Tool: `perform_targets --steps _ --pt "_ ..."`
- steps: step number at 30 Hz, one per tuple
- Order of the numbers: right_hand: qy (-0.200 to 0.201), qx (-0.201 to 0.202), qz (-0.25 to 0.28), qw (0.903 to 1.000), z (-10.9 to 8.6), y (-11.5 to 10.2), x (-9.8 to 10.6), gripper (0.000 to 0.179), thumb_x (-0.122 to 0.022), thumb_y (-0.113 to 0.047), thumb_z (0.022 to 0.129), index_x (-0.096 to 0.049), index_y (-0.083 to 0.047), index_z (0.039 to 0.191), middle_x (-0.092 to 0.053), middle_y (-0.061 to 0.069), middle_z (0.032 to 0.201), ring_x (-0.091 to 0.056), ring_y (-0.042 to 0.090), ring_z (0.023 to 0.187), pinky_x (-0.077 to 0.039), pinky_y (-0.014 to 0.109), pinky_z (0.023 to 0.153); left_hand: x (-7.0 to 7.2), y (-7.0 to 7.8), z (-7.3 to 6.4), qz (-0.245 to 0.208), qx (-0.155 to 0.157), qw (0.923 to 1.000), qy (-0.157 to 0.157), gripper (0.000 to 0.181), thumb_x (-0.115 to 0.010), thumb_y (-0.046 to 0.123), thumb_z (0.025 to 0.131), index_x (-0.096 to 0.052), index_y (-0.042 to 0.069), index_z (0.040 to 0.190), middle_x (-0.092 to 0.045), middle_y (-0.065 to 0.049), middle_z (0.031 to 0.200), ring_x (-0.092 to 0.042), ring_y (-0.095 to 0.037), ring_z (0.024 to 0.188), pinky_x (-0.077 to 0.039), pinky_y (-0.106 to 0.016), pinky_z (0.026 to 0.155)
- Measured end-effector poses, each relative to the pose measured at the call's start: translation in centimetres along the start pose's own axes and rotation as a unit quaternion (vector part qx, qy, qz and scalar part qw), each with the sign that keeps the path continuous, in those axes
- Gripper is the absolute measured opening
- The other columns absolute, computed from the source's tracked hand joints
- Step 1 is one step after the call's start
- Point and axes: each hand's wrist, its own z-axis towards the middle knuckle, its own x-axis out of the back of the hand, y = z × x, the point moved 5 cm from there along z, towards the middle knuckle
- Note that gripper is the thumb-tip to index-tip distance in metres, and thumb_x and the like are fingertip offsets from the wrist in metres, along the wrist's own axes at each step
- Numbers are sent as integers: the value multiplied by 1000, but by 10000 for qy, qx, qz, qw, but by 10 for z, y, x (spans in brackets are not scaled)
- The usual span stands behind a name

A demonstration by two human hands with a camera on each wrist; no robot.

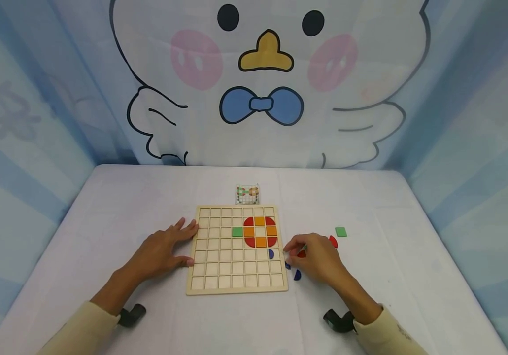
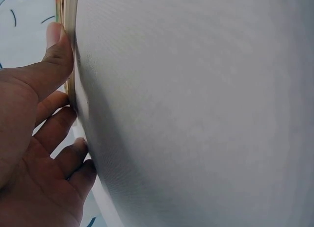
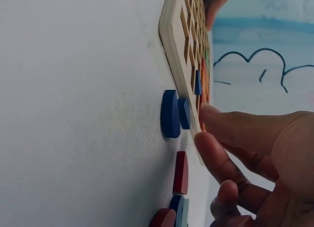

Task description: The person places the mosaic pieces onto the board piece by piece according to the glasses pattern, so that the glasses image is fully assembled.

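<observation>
A wooden grid board (image 1: pixel 218 268) lies on the table. On it, red quarter-round pieces (image 1: pixel 271 222) and orange squares (image 1: pixel 259 221) form a ring, with a green square (image 1: pixel 237 231) to its left. A blue rounded piece (image 1: pixel 271 254) sits lower in the grid. My left hand (image 1: pixel 158 251) rests against the board's left edge, thumb and fingers spread along it. By the right edge, my right hand (image 1: pixel 318 259) hovers with bent fingers, thumb and fingertips (image 3: pixel 203 138) near the rim and nothing visible between them. Below them lie two blue pieces (image 3: pixel 170 114).
A small pattern card (image 1: pixel 247 194) stands beyond the board's far edge. Right of the board lie a green piece (image 1: pixel 341 231) and a red piece (image 1: pixel 333 241). Another red piece (image 1: pixel 301 254) is partly hidden under the right hand. A cartoon-printed curtain (image 1: pixel 262 143) hangs behind the table.
</observation>
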Motion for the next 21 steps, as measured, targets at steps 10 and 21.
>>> perform_targets --steps 10,21 --pt "-220 -38 -126 9997 -5 6 -8 22 -95 -15 80 -77 -23 89 -64 -8 80 -58 12 81 -50 28 74 0 0 0 -71 -70 10000 1 93 -89 41 82 -47 15 161 -44 -14 167 -43 -55 149 -39 -73 115" --pt "-414 93 171 9990 -4 9 -1 25 -94 -16 82 -70 -21 80 -60 -4 73 -56 12 73 -47 25 66 -1 -1 1 -36 -112 9999 51 93 -89 41 82 -47 15 161 -45 -14 166 -44 -55 149 -39 -73 115"
